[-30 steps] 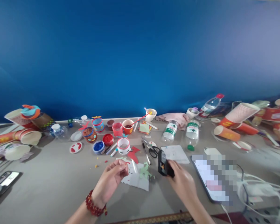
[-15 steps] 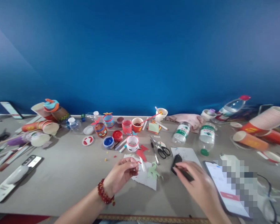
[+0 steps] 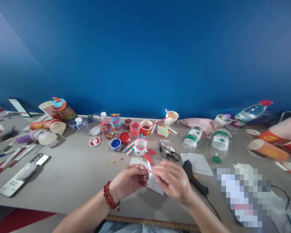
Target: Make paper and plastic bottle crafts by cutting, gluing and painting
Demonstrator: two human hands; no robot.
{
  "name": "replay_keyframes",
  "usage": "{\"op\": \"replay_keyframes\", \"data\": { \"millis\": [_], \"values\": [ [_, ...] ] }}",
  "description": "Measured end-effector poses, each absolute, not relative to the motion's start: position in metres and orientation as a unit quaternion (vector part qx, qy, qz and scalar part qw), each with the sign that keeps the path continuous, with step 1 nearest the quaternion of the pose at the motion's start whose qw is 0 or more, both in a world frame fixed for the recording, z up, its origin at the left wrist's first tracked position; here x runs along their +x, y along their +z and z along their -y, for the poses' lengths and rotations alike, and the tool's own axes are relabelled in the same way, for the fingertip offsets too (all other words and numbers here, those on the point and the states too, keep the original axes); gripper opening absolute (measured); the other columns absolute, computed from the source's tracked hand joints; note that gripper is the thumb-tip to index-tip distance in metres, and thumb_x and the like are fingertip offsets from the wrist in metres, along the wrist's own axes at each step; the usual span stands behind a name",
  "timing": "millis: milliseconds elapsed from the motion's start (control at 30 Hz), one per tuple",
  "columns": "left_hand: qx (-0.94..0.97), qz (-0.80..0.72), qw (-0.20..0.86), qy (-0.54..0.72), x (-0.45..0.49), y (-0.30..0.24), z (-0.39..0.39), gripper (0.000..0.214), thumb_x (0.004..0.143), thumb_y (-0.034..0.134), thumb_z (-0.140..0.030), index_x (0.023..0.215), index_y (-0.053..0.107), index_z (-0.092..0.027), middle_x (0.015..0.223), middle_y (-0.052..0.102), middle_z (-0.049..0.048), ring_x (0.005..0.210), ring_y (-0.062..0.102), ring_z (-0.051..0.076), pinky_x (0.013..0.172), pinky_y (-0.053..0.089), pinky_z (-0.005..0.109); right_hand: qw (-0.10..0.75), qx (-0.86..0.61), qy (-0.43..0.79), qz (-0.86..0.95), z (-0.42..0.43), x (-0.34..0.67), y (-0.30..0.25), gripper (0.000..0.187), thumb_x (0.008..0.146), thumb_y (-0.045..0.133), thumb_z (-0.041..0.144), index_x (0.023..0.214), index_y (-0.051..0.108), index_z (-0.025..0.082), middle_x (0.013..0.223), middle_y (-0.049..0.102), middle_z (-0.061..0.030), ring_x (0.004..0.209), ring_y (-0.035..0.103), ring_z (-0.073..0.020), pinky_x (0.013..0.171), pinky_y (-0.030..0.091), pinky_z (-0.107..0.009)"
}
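Note:
Above a sheet of white paper (image 3: 156, 187), my left hand (image 3: 133, 178) pinches a thin red strip (image 3: 148, 170) between thumb and forefinger. My right hand (image 3: 172, 181) is beside it with fingers curled and pressed together, fingertips by the strip's other end; whether they grip it is hidden. Just beyond both hands stand a white cup with a red rim (image 3: 141, 146) and red paper cutouts (image 3: 149, 158). To the right of my right hand, a black hot glue gun (image 3: 195, 179) lies on the table. Black-handled scissors (image 3: 171, 153) rest further back.
Paint jars, a blue one (image 3: 115, 144) and a red one (image 3: 124, 138), sit left of the cup. Plastic bottles (image 3: 220, 145) lie at right. A phone (image 3: 25, 174) with a mouse on it is at left. The glue gun's cord (image 3: 214, 208) trails to the front edge.
My right hand has let go of the glue gun and moved left to my left hand. The left hand keeps its pinch on the red strip. The view has shifted slightly.

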State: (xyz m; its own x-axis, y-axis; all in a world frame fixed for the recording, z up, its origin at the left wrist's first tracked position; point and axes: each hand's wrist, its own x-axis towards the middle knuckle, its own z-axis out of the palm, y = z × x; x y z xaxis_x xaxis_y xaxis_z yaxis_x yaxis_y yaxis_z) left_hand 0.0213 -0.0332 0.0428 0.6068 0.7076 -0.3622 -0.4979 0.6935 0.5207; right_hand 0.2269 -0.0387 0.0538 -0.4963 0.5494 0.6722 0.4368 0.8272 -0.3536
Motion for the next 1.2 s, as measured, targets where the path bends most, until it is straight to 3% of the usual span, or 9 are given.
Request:
{"op": "replay_keyframes", "data": {
  "millis": [1200],
  "values": [
    [0.144,-0.275,0.905,0.291,0.0246,0.0402,0.0292,0.006,0.077,0.064,-0.012,0.071,0.062,-0.011,0.067,0.054,0.002,0.068,0.054,0.013,0.071,0.043,0.029,0.43,-0.254,0.085,0.862,0.0297,0.226,0.0571,0.023,0.082,0.057,0.002,0.097,0.059,0.019,0.084,0.075,-0.007,0.073,0.068,-0.018,0.075,0.055,-0.033]
  ]
}}
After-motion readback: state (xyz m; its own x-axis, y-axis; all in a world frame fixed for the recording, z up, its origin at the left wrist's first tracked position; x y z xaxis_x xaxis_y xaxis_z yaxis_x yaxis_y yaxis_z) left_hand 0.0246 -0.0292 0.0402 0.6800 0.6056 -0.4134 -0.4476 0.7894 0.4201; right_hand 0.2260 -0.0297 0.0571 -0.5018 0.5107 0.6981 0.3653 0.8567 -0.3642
